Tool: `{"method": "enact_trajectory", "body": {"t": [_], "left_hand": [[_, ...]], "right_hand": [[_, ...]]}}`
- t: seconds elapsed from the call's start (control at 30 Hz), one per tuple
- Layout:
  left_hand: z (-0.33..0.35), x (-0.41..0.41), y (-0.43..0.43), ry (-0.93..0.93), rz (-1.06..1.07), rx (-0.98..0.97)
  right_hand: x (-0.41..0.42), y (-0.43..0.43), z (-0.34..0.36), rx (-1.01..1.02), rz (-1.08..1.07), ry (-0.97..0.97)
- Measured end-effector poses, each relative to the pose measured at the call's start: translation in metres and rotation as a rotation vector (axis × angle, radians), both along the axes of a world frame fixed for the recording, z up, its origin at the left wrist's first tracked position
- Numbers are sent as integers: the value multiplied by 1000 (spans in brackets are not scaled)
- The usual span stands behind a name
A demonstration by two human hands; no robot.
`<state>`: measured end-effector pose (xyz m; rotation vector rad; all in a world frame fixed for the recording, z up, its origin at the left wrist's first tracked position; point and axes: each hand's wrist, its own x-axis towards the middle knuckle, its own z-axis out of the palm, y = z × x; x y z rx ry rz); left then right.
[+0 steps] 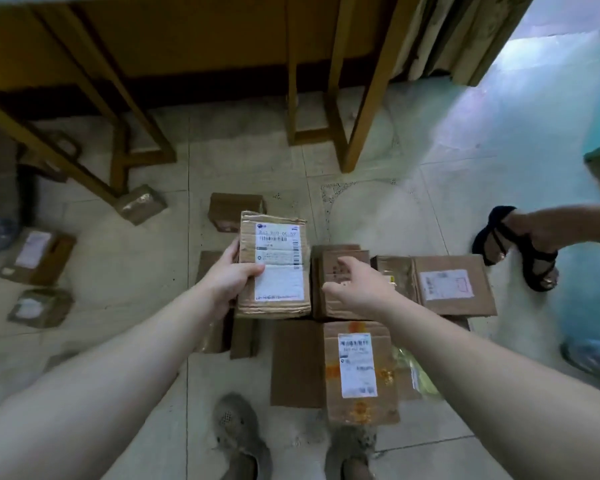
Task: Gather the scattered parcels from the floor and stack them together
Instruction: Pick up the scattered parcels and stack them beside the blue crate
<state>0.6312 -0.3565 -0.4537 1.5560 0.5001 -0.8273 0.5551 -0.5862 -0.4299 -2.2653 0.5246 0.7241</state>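
Three small parcels (39,256) lie scattered on the floor (125,271), well left of the held parcel (274,265). The left hand (231,278) has its fingers clamped on the held parcel's left edge, label side up, above the floor. Just right of the held parcel, the right hand (357,285) hovers over a brown parcel (328,270), fingers loosely curled, holding nothing. Farther right lies a labelled parcel (451,285); nearer the feet, an orange-taped parcel (359,372).

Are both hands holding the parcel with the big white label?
No, only the left hand grips the labelled parcel; the right hand hovers apart to its right, fingers loosely curled, holding nothing.
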Motion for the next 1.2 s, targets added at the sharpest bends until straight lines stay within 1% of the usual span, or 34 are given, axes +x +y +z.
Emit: {"method": "enact_trajectory", "body": {"t": [0.1,0.2,0.27,0.4,0.53,0.6,0.67,0.73,0.9,1.1,1.2], "left_hand": [[-70,-4,-9,61,47,70],[-130,-8,-18,129,40,73],[-162,-11,-22,161,46,63],[-209,-14,-37,126,66,18],[-235,-8,-42,114,100,-58],[-243,-4,-42,76,117,-43],[-248,-2,-44,47,86,-15],[-253,-3,-47,55,59,-15],[-257,-4,-47,126,88,-35],[-264,1,-44,140,-9,20],[-264,1,-38,152,-125,71]], "right_hand": [[5,-14,-73,-96,90,27],[4,-24,-134,-200,176,54],[1,-29,-165,-263,223,67],[-8,-35,-204,-348,263,74],[-15,-37,-221,-369,267,33],[-16,-38,-224,-370,250,-3],[-18,-39,-226,-374,243,-15],[-21,-40,-227,-373,235,-7],[-23,-41,-226,-371,238,7],[-22,-40,-230,-404,234,-12],[-24,-41,-230,-412,238,-24]]}}
